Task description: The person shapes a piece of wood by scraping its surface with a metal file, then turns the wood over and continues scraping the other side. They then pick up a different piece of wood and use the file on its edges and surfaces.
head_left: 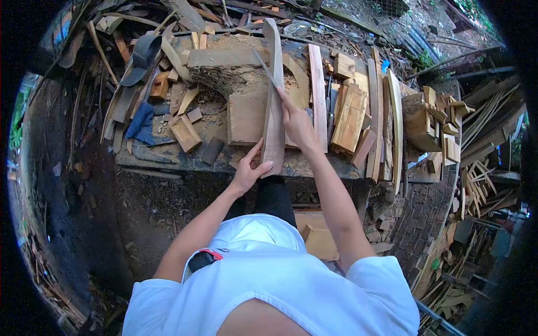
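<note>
A long, slightly curved wooden board (273, 120) stands on edge, pointing away from me across the workbench. Its near end is gripped by my left hand (247, 172), thumb on one side and fingers on the other. My right hand (298, 127) is closed at the board's right side, around the handle end of a long thin grey tool (262, 63). That tool crosses the board at a slant, its tip up and to the left; whether it is a file or a blade I cannot make out. Beneath the board lies a thick wooden block (245, 120).
The workbench (196, 162) carries sawdust and offcuts. Right of the board are a pale plank (318, 95), stacked wood blocks (351, 117) and several long strips (396, 129). Blue cloth (141, 121) and a grey curved piece (143, 59) lie left. Wood scraps surround the bench.
</note>
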Motion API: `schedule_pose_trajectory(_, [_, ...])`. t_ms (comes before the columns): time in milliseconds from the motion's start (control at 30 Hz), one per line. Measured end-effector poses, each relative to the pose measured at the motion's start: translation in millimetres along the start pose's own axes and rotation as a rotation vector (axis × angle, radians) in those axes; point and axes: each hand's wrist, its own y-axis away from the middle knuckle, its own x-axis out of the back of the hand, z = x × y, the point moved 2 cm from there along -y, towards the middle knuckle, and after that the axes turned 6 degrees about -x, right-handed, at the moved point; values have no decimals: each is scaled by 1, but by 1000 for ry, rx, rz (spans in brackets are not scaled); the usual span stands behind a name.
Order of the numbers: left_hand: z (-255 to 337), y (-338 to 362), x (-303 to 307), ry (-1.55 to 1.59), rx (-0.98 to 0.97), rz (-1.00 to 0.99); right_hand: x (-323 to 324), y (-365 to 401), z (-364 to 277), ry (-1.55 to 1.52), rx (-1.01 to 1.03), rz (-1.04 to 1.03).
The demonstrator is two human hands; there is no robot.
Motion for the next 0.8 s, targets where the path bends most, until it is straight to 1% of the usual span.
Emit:
schedule_pose_trajectory(100, [-2, 0, 1, -3, 8, -5, 0, -15, -3, 21, -26, -6])
schedule_pose_trajectory(200, [-8, 0, 4, -38, 27, 2, -3, 22, 7, -80, 14, -24])
schedule_pose_trajectory(300, [-10, 1, 4, -65, 18, 23, -4, 51, 10, -84, 47, -40])
schedule_pose_trajectory(333, [-8, 0, 2, -54, 0, 18, 0, 46, 6, -2, -7, -78])
schedule_pose_trajectory(367, [-7, -1, 2, -44, -25, 6, 6, 36, 1, -14, -42, -100])
schedule_pose_trajectory(467, [-3, -1, 1, -10, 16, 0, 2, -22, -1, -1, -19, -26])
schedule_pose_trajectory(500, [0, -1, -1, -18, 19, -10, 0, -31, -1, -8, -5, 4])
schedule_pose_trajectory(567, [6, 2, -3, -51, 78, 24, -9, -25, 6, -33, -1, 45])
schedule_pose_trajectory(633, [1, 2, -1, -38, 73, 17, -13, -5, 6, -49, 17, 80])
schedule_pose_trajectory(700, [0, 0, 0, -15, 61, 25, -6, 35, 5, -62, -1, -28])
schedule_pose_trajectory(733, [1, -1, -1, -13, 50, 25, 0, 37, 0, -60, 6, -33])
schedule_pose_trajectory(800, [1, 2, -1, -13, 50, 27, 6, 43, -3, -37, -53, -106])
